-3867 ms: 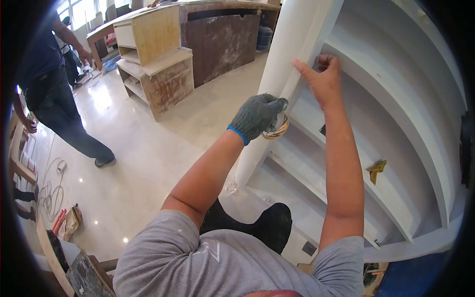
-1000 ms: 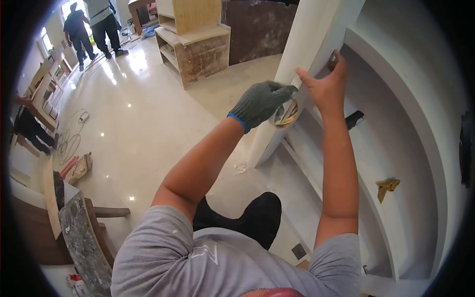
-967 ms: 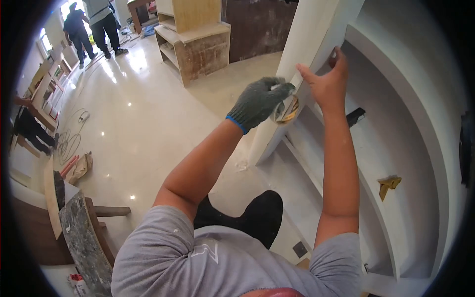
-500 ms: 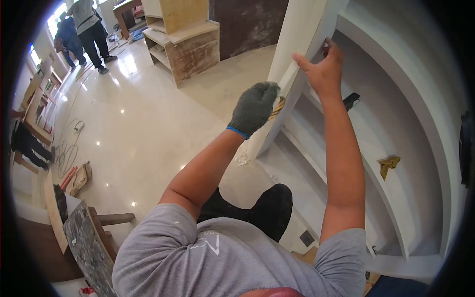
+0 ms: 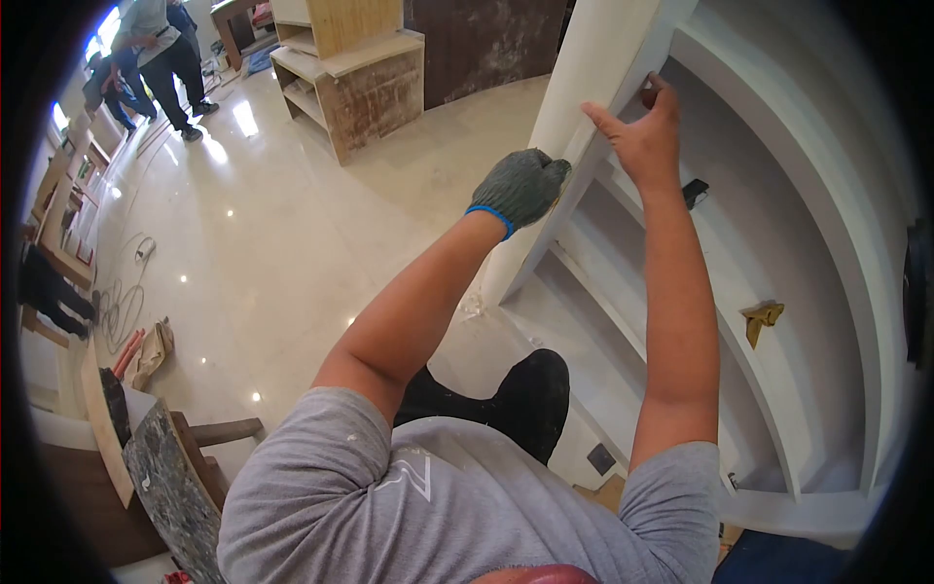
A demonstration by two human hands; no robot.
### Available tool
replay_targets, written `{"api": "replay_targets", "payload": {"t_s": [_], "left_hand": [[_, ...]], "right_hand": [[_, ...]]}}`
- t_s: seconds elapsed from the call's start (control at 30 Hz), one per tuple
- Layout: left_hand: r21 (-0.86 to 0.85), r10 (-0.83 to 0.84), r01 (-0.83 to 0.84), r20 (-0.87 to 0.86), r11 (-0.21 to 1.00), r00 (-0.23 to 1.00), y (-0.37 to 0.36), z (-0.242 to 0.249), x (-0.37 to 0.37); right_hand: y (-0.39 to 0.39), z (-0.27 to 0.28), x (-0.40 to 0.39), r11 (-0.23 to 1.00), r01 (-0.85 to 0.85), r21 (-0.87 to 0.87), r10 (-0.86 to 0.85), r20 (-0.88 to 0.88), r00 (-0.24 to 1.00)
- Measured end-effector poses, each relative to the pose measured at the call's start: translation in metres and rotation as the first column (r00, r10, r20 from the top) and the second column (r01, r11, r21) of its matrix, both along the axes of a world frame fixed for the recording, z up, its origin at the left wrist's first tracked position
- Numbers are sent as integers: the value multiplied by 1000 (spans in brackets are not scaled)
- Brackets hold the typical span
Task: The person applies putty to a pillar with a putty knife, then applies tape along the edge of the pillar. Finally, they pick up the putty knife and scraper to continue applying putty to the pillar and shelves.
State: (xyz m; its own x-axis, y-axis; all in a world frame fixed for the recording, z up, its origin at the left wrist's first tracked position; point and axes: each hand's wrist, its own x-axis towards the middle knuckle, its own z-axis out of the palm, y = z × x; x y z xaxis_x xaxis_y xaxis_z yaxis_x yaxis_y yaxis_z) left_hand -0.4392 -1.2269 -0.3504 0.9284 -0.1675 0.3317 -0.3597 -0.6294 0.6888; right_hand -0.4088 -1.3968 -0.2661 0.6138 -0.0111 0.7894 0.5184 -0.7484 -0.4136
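Note:
My left hand (image 5: 520,190) wears a grey knit glove with a blue cuff. Its fingers are closed, pressed at the side edge of a white shelf unit (image 5: 574,185). A yellowish-brown edge of what looks like folded sandpaper peeks out under the glove, mostly hidden. Bare, my right hand (image 5: 644,136) sits higher on the same edge, thumb on the front face and fingers hooked round the inner side. On a shelf below lie a small black object (image 5: 695,193) and a crumpled yellow-brown piece (image 5: 762,321) resembling sandpaper.
A wooden cabinet (image 5: 375,107) stands on the shiny floor ahead. Several people (image 5: 161,63) are at the far left. A coiled cable (image 5: 122,307) lies on the floor at left. A speckled board (image 5: 170,467) and wooden leg are near my left side.
My left hand has moved up and right along the shelf unit's edge, covering most of the folded piece it holds. The right hand stays in place. My view has shifted slightly.

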Motion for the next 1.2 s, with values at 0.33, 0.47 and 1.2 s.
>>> {"api": "replay_targets", "payload": {"t_s": [0.33,0.47,1.2], "left_hand": [[42,71,-70,-37,997,997,-5,-4,10],[11,80,-79,-94,997,992,-5,2,5],[207,3,-22,95,978,995,-4,-19,25]], "right_hand": [[-2,-2,2,1000,-2,-12,1,-12,1000],[-1,-1,0,1000,-24,3,24,-4,1000],[0,-3,-1,1000,-12,1,12,-5,1000]]}}
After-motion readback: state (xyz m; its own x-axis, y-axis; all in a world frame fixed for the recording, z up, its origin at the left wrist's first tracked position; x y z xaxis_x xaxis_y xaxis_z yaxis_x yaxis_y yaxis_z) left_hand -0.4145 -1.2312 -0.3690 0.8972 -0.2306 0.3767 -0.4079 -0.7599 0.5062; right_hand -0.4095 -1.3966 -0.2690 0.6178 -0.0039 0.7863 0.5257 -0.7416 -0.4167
